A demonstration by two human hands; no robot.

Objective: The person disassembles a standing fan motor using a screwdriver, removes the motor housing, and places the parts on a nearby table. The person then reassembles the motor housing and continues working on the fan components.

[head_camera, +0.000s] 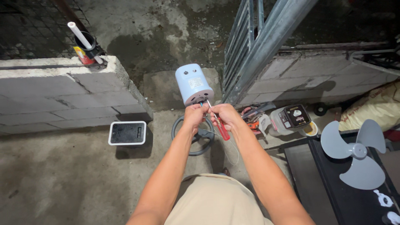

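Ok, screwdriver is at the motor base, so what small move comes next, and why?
Probably seat the tip squarely before turning. The red-handled screwdriver in the right hand slants up to the underside of the pale blue cylindrical fan motor housing, while the left hand pinches just below it; the tip's contact is hidden.

Harsh light from the head — dark corners, sharp focus.

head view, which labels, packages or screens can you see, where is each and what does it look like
Label: pale rectangular sticker on the light blue motor housing above the hands.
Panel: dark face on a grey box, right of the hands.
Tablet-like screen: white-framed, dark, on the floor at left.
Sack: tan, far right.
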